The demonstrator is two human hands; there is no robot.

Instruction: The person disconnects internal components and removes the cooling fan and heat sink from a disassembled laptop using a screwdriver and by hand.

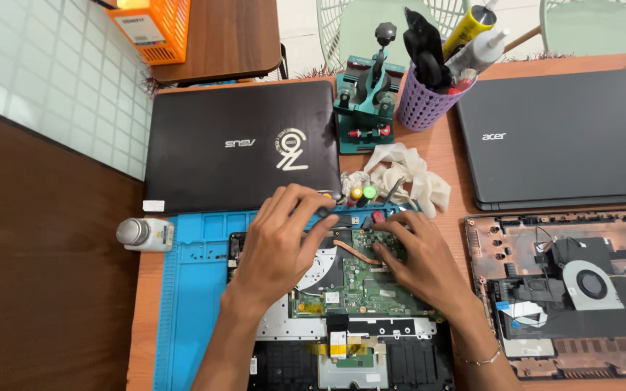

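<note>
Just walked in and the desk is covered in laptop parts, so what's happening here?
A person is working on an opened laptop lying on a blue mat. The left hand holds a dark tool over the green circuit board, while the right hand presses on the board's upper right. Two closed laptops sit behind, and another opened chassis with a fan lies to the right.

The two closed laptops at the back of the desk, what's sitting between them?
In the head view, between the dark laptop and the grey laptop: a teal stand, purple tool cup and crumpled white cloth.
</note>
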